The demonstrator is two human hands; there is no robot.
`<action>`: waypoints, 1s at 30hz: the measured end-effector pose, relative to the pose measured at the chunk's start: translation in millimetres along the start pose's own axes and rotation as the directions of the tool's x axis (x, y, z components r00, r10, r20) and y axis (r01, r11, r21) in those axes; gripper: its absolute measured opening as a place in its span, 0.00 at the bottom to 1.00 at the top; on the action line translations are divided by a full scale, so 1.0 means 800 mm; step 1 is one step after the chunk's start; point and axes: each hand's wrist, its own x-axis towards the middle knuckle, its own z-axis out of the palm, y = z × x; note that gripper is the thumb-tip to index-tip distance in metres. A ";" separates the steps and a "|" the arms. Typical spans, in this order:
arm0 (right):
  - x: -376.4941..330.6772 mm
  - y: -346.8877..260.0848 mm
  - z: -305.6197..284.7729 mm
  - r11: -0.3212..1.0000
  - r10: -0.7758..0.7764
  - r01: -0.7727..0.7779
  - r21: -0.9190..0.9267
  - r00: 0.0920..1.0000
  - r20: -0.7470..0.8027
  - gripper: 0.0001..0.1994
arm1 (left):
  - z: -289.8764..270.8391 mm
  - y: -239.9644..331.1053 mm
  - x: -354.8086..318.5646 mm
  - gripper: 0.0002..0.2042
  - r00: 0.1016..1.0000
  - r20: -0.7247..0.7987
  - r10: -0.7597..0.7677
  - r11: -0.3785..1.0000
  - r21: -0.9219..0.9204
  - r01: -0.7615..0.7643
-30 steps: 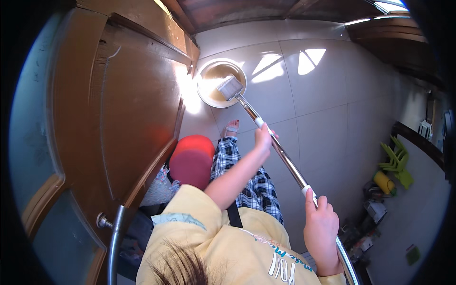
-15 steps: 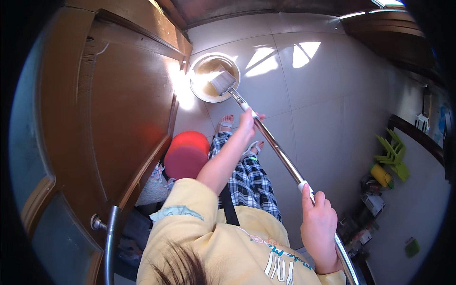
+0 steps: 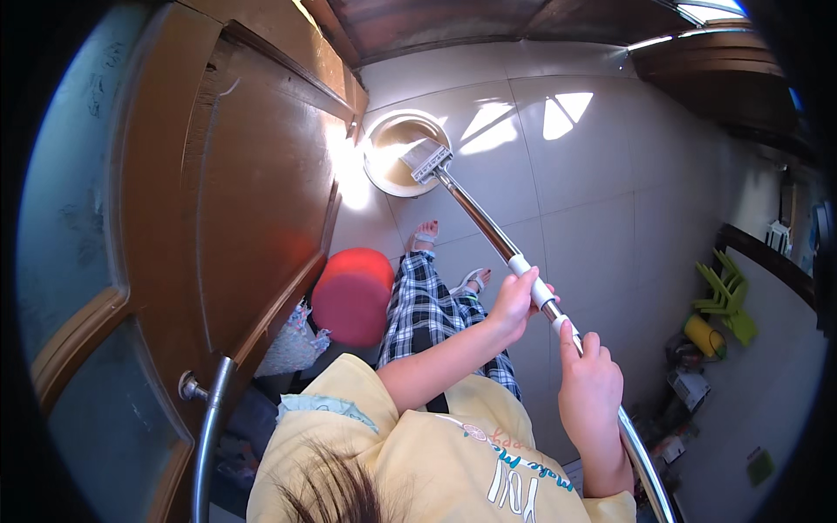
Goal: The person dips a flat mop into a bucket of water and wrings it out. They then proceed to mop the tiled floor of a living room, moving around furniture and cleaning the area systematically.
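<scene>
Silver pole: left fingers, right fingers curled round.

"What can't I see?"

"Right of the red stool, my view's lower edge cuts off the mop pole; farther right, I can't identify the small clutter."

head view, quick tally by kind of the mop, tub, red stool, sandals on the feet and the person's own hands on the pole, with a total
Mop: 1
White tub: 1
Red stool: 1
Sandals: 2
Hands: 2 (left hand, right hand)
Total: 7
</scene>
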 end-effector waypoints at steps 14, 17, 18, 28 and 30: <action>-0.005 -0.026 -0.025 0.991 -0.064 0.060 -0.122 0.997 -0.032 0.17 | 0.009 0.009 -0.049 0.12 0.999 -0.004 0.050 0.970 -0.237 -0.050; -0.004 -0.032 -0.027 0.988 -0.072 0.065 -0.142 0.996 -0.050 0.15 | -0.002 0.022 -0.047 0.13 0.999 0.003 0.054 0.972 -0.231 -0.052; -0.005 -0.034 -0.026 0.987 -0.070 0.061 -0.152 0.996 -0.055 0.15 | -0.002 0.027 -0.046 0.13 0.999 -0.020 0.044 0.967 -0.249 -0.047; -0.008 -0.029 -0.023 0.984 -0.086 0.062 -0.167 0.987 -0.138 0.14 | -0.019 0.027 -0.008 0.12 0.982 -0.147 0.117 0.971 -0.190 -0.144; -0.008 -0.028 -0.022 0.984 -0.088 0.065 -0.164 0.987 -0.136 0.14 | -0.022 0.023 0.002 0.12 0.973 -0.171 0.156 0.970 -0.161 -0.184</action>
